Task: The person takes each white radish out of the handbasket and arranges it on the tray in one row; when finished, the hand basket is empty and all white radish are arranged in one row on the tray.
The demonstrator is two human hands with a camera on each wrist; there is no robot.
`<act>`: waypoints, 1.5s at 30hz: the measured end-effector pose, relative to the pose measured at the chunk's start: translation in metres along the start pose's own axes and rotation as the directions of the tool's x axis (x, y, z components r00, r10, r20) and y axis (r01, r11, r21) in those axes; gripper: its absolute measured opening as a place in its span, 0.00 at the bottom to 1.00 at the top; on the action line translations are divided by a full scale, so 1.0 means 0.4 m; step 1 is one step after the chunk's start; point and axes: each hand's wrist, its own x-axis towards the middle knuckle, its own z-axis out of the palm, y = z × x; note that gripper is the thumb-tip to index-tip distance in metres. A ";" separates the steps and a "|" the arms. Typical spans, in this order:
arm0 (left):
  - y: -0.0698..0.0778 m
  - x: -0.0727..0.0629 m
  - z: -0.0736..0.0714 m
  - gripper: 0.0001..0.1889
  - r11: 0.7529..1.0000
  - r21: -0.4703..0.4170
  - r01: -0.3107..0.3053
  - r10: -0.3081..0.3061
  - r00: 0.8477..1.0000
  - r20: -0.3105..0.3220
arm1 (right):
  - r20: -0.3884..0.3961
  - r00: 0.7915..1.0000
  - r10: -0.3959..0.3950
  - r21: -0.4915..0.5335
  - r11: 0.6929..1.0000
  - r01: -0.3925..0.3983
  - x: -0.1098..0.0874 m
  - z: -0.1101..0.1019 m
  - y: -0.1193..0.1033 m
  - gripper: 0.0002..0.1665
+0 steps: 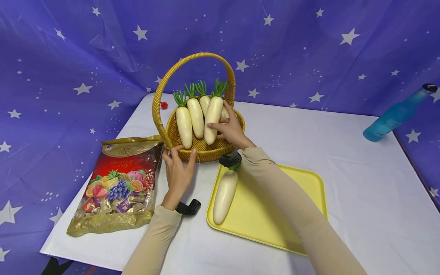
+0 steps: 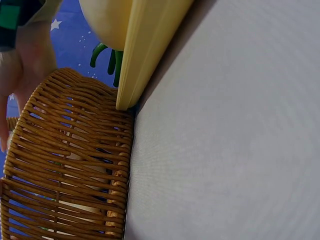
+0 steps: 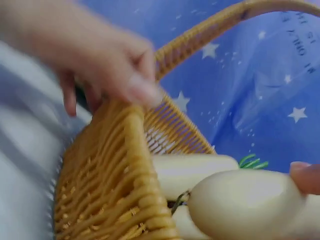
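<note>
My right hand [image 1: 233, 130] grips a white radish [image 1: 214, 118] with green stalks, its thumb across the front and its fingers along the far side. This radish is over the wicker basket [image 1: 213, 156], tilted, stalks pointing away. More radishes [image 1: 185, 126] lie inside, leaning on the back rim, one partly hidden behind the gripped one. My left hand [image 1: 179, 173] holds the basket's front left rim, close to the foot of the tall handle [image 1: 165, 82]. The right wrist view shows the left thumb [image 3: 142, 90] on the rim, with other fingers hanging outside it.
A yellow tray [image 1: 268, 206] in front of the basket bears one radish [image 1: 225, 196] at its left side. A fruit candy bag [image 1: 120, 183] lies left of the basket. A blue bottle [image 1: 395, 114] leans at the far right. Behind the basket is a small red object [image 1: 164, 105].
</note>
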 end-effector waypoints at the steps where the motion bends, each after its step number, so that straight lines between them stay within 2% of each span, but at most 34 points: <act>1: 0.000 -0.001 0.000 0.29 1.000 -0.001 0.002 -0.002 1.000 -0.002 | 0.007 1.000 0.000 0.033 0.999 0.000 -0.005 -0.004 -0.003 0.55; 7: 0.002 -0.002 -0.001 0.30 1.000 -0.005 0.007 -0.007 1.000 0.000 | 0.033 0.999 -0.020 0.166 0.986 0.014 -0.069 -0.037 -0.029 0.53; 10: 0.002 -0.001 -0.004 0.30 1.000 -0.005 0.006 -0.006 1.000 0.000 | 0.026 1.000 -0.013 0.189 0.982 0.008 -0.124 -0.063 -0.038 0.52; 14: 0.001 0.002 -0.009 0.29 1.000 -0.007 -0.002 0.002 1.000 -0.016 | 0.014 0.999 0.039 0.197 0.979 -0.041 -0.210 -0.094 -0.032 0.52; 19: 0.000 0.006 -0.010 0.30 1.000 -0.014 -0.011 0.010 1.000 -0.017 | -0.002 0.991 0.133 0.139 0.982 -0.132 -0.315 -0.120 0.013 0.52; 23: -0.001 0.005 -0.007 0.30 1.000 -0.014 -0.004 0.004 1.000 -0.011 | 0.029 0.981 0.192 0.070 0.979 -0.193 -0.383 -0.137 0.069 0.53; 25: -0.003 0.004 -0.006 0.30 1.000 -0.012 0.000 0.000 1.000 -0.009 | 0.064 0.970 0.233 0.055 0.970 -0.237 -0.413 -0.142 0.096 0.54; 28: -0.004 0.002 -0.004 0.30 1.000 -0.012 0.003 -0.003 1.000 -0.010 | 0.128 0.941 0.314 0.053 0.945 -0.322 -0.451 -0.147 0.128 0.56; 30: -0.004 0.002 -0.004 0.30 1.000 -0.009 0.002 -0.002 1.000 -0.011 | 0.170 0.919 0.356 0.067 0.926 -0.371 -0.469 -0.148 0.144 0.57; 33: -0.004 0.002 -0.004 0.29 1.000 -0.005 -0.002 0.002 1.000 -0.015 | 0.210 0.902 0.377 0.090 0.911 -0.402 -0.480 -0.152 0.166 0.58; 41: -0.005 0.001 0.003 0.28 1.000 -0.007 -0.011 0.011 1.000 -0.022 | 0.206 0.896 0.393 0.037 0.912 -0.409 -0.500 -0.127 0.150 0.56; 45: -0.006 0.001 0.007 0.28 1.000 -0.003 -0.015 0.015 0.999 -0.029 | 0.195 0.906 0.376 0.010 0.923 -0.385 -0.508 -0.118 0.145 0.53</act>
